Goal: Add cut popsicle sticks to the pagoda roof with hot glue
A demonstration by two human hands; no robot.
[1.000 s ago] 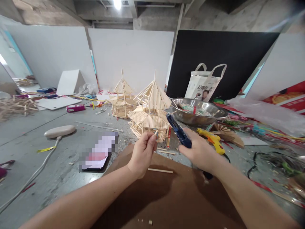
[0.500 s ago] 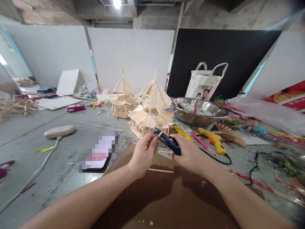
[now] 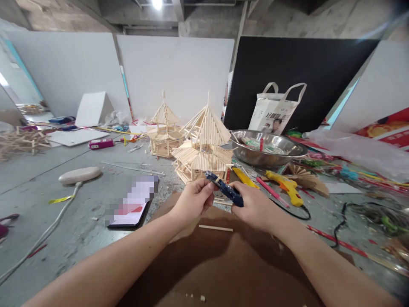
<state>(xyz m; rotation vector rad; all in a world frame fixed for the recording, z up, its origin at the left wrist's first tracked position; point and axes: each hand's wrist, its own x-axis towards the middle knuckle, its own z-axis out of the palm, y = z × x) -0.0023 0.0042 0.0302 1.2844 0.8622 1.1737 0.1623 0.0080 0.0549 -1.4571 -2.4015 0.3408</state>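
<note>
My right hand (image 3: 254, 205) is wrapped round a dark blue hand cutter (image 3: 228, 191), its head pointing up and to the left. Close to that head, my left hand (image 3: 194, 199) is closed in a pinch on a thin wooden stick, mostly hidden by the fingers. A pale bit shows at the cutter's jaws. Just beyond both hands stands a pavilion model (image 3: 206, 136) built of wooden sticks, with a pointed roof. A smaller stick pavilion (image 3: 163, 132) stands behind it to the left. One loose stick (image 3: 216, 228) lies on the brown board (image 3: 211, 268) below my hands.
To the right lie a yellow glue gun (image 3: 286, 187) with a black cord, a pink pen (image 3: 271, 192) and a yellow utility knife (image 3: 244, 178). A steel bowl (image 3: 271, 160) stands behind them. A phone (image 3: 134, 204) and a white cabled device (image 3: 79, 175) are on the left.
My left hand has turned slightly, and the pale stick end seen across the cutter's jaws shows less now. The cutter has stayed in about the same place.
</note>
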